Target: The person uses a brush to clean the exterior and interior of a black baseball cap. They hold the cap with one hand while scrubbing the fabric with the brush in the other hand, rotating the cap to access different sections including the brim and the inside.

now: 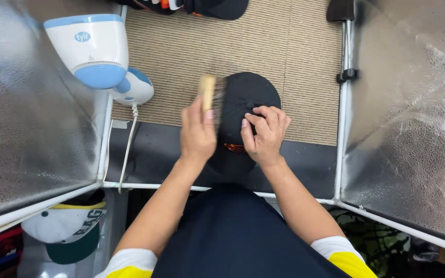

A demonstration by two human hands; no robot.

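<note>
Silvery reflective panels point(27, 118) on white framing wall in both sides of this little booth, with a ribbed beige mat point(284, 62) laid over the dark table point(150, 154).

Far left, down low outside the frame, a white and green cap point(68, 229) sits on a pile of others. Up top on the left there's a white and blue handheld appliance point(96, 54) with its cord point(129, 149) trailing down across the table edge.

Moving in, the left hand point(198, 135) has its fingers wrapped around a wooden-backed brush point(209, 93), bristles pressed against the left side of a black cap point(243, 108). The brush looks a bit motion-blurred.

That black cap sits dead center, straddling the front edge of the mat, with a small orange design near the person's side. The right hand point(266, 135) rests on top of it, fingers curled and pinching the crown fabric.

Far right, a black clip point(347, 75) grips the frame pole.
</note>
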